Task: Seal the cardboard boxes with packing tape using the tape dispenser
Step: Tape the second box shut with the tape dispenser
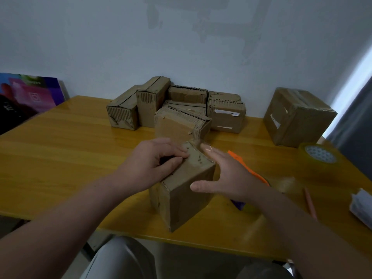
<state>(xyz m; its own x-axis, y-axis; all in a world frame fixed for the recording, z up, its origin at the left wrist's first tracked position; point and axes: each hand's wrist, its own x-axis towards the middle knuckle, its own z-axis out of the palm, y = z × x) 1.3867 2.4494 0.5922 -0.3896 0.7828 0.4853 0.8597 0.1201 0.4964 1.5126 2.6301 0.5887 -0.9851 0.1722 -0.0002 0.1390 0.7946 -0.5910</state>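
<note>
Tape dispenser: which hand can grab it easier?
Probably the right hand: it is open and the orange tape dispenser lies right beside it, while the left hand is busy holding the box.

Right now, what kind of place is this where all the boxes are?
Probably a home or small-office packing desk: a wooden table against a plain wall, a heap of cardboard boxes at the back, and a roll of clear packing tape.

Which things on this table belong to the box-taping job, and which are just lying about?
Job:
- near box
- orange tape dispenser
- spare tape roll
- box pile
- big box

Lying about:
- pink pencil
- white packet
- poster
</note>
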